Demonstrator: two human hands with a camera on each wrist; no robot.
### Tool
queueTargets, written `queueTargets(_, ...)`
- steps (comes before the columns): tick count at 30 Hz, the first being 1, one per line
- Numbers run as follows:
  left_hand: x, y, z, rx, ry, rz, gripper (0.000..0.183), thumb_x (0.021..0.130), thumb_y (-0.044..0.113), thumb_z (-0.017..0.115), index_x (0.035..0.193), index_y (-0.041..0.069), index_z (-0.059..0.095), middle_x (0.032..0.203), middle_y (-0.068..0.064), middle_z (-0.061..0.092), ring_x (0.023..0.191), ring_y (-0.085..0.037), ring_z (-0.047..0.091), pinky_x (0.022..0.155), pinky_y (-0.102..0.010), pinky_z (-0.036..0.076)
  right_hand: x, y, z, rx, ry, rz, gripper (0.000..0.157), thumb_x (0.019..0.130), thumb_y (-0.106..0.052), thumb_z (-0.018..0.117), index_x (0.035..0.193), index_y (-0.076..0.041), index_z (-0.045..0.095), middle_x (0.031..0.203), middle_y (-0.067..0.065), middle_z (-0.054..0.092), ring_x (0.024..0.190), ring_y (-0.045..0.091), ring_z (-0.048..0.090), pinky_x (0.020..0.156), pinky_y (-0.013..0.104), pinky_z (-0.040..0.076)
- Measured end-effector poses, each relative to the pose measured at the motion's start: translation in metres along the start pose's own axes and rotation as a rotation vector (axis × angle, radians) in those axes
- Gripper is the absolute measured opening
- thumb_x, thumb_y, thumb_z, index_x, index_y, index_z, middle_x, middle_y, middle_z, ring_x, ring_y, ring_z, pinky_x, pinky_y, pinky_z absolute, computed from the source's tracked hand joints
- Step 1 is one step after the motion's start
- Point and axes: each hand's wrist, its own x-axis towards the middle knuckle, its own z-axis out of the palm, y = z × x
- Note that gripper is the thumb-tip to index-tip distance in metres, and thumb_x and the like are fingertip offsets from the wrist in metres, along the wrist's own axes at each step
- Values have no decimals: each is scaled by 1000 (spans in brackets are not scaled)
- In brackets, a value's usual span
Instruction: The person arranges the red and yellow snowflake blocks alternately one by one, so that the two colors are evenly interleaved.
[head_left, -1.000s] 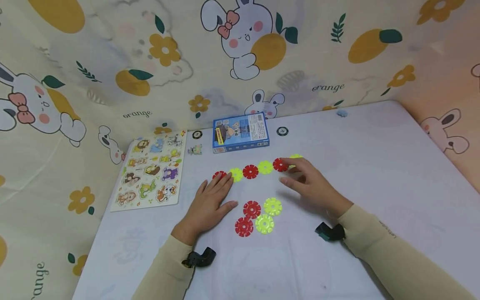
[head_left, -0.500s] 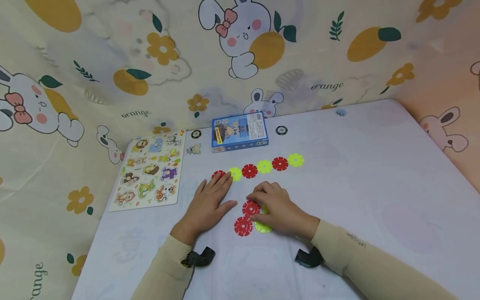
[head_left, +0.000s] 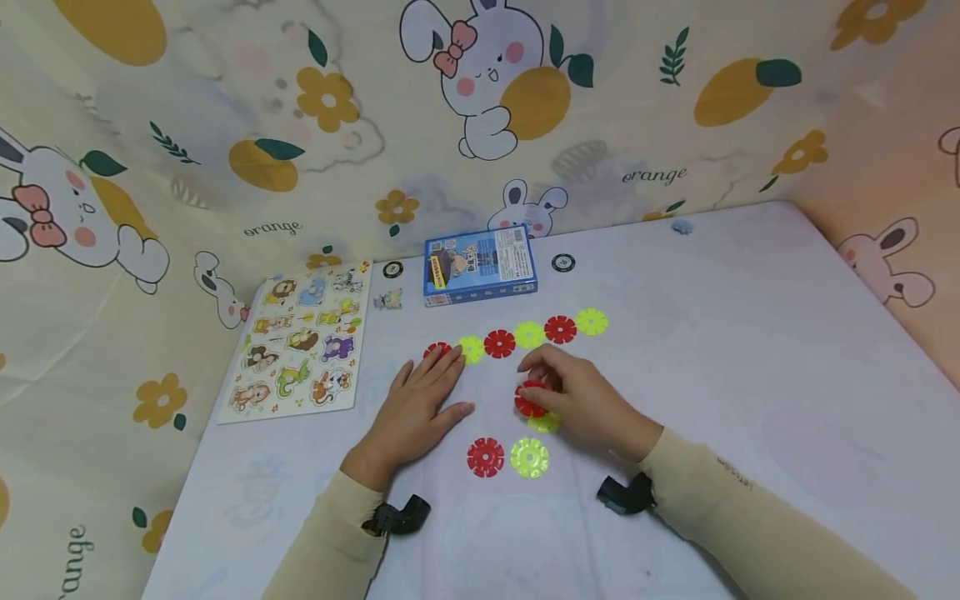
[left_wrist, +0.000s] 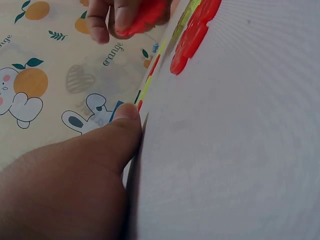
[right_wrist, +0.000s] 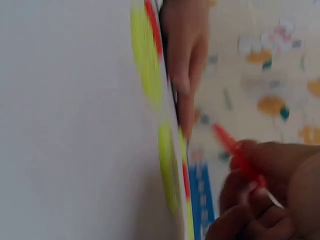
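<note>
My right hand (head_left: pixel 596 400) pinches a red notched plastic disc (head_left: pixel 529 400) between thumb and fingers; the right wrist view shows this red disc (right_wrist: pixel 242 162) tilted and raised off the table. Partly hidden below it lies a yellow-green disc (head_left: pixel 544 424). Closer to me are another red disc (head_left: pixel 485 457) and a yellow-green disc (head_left: pixel 529 458), side by side. My left hand (head_left: pixel 416 412) rests flat, its fingertips over the leftmost red disc (head_left: pixel 432 349) of a row. That row alternates red and yellow-green, ending at a yellow-green disc (head_left: pixel 592 322) on the right.
A blue box (head_left: pixel 480 267) lies behind the row, with a black round piece (head_left: pixel 563 262) to its right and another black ring (head_left: pixel 393 269) to its left. An animal puzzle board (head_left: pixel 300 346) lies at left. Patterned cloth rises behind the white table (head_left: pixel 750 400).
My right hand left the row's right end, came down to the loose discs, and has taken a red one up and to the right. The left hand has stayed in place.
</note>
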Motion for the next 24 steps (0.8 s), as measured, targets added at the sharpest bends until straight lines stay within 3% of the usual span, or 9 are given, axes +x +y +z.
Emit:
queueTargets(6,0,0,1,3,19,9,74,92,64,38,153,23,25,158,10,15,144,-19,7,111,-56,6,12,23,-46,39,144,99,26,87,-32,71,109,-23,61,101,-2,59,84,24,59,63,35,55)
queueTargets(11,0,-1,1,-2,24,14,74,93,64,38,153,23,26,158,9,16,144,-19,7,111,-56,6,15,53,-91,42,257,174,30,93,-32,64,120,-20,58,106,5,54,81,25,59,65,31,54)
queueTargets(15,0,0,1,2,22,13,74,93,64,38,153,23,26,158,9,16,144,-20,7,111,-56,7,12,72,-117,2,314,227,35,97,-27,59,129,-16,55,112,8,54,86,24,59,67,24,53)
queueTargets(17,0,0,1,5,23,9,74,92,64,38,153,23,26,158,9,16,144,-20,8,111,-56,7,11,75,-123,-7,300,248,40,97,-26,58,135,-14,52,117,10,54,90,24,60,70,23,53)
queueTargets(20,0,0,0,6,26,6,74,92,64,39,152,23,27,158,9,17,144,-20,8,111,-55,7,10,74,-127,-69,257,240,49,95,-28,61,140,-14,48,129,11,48,98,27,58,77,31,53)
queueTargets(24,0,0,0,5,25,7,74,92,64,39,152,23,27,158,9,17,144,-20,8,111,-55,7,9,68,-129,-320,110,185,59,91,-33,66,143,-14,46,145,11,36,122,35,40,87,53,48)
